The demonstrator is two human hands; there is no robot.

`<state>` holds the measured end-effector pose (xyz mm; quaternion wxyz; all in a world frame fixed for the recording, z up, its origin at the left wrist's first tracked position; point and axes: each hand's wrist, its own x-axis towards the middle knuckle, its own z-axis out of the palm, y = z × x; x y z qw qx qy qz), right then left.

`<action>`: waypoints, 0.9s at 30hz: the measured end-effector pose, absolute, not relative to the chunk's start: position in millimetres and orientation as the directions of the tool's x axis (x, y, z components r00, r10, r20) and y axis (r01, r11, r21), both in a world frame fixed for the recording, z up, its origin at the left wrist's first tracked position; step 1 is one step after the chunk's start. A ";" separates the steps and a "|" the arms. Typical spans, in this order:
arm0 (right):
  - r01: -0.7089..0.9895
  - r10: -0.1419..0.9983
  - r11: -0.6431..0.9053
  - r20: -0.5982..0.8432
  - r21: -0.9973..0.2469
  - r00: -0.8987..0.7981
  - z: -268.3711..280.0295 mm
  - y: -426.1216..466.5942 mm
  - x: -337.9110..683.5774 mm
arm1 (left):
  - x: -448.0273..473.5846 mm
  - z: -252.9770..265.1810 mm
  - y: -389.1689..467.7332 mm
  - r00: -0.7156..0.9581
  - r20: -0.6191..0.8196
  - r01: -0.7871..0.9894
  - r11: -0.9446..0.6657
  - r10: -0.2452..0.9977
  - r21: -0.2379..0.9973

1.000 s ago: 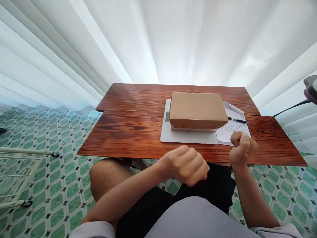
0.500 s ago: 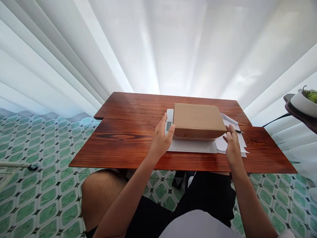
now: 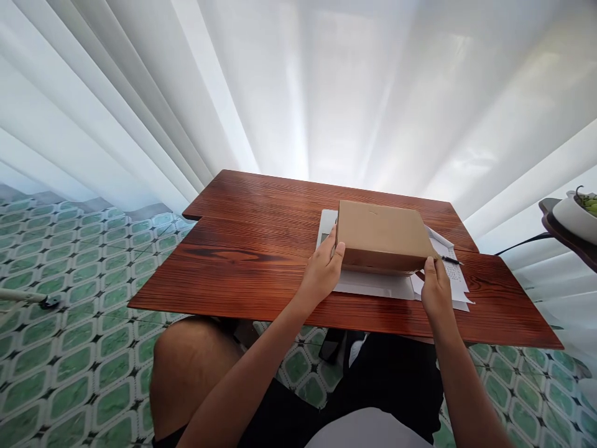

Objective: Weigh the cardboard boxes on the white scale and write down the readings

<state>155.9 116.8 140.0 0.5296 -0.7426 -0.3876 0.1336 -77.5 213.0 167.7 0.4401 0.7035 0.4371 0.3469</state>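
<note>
A closed brown cardboard box (image 3: 381, 229) is between my two hands, over the right half of the wooden table. My left hand (image 3: 323, 267) grips its left end, thumb at the near corner. Fingers of my right hand (image 3: 437, 290) are closed on the right end near the front corner. Partly covered by the box is a flat white device (image 3: 329, 219) with a small grey display, like a scale. A pale flat sheet (image 3: 375, 285) shows below the box's front edge. Whether the box touches what is under it, I cannot tell.
Printed papers (image 3: 456, 275) and a black pen (image 3: 451, 260) lie right of the box. The dark red-brown table (image 3: 242, 249) has a stepped left edge. White curtains (image 3: 298, 93) hang behind it. A white bowl (image 3: 576, 218) with something green stands on a shelf at the right.
Both hands have closed in on the box's ends and now hold it; before, they were apart from its sides or barely touching. The view has shifted slightly.
</note>
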 end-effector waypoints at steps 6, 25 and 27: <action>0.422 0.718 -0.108 0.223 -0.900 0.659 140.8 116.6 155.7 | -81.5 168.0 212.2 0.371 0.111 0.315 -0.238 0.922 0.919; 0.359 0.844 0.029 0.216 -0.933 0.492 185.6 145.6 80.7 | -149.1 220.9 219.9 0.069 0.288 0.608 -0.269 0.955 0.747; 0.369 0.867 0.051 0.224 -0.928 0.444 187.6 152.5 67.0 | -162.2 224.4 224.6 0.001 0.279 0.657 -0.211 0.960 0.724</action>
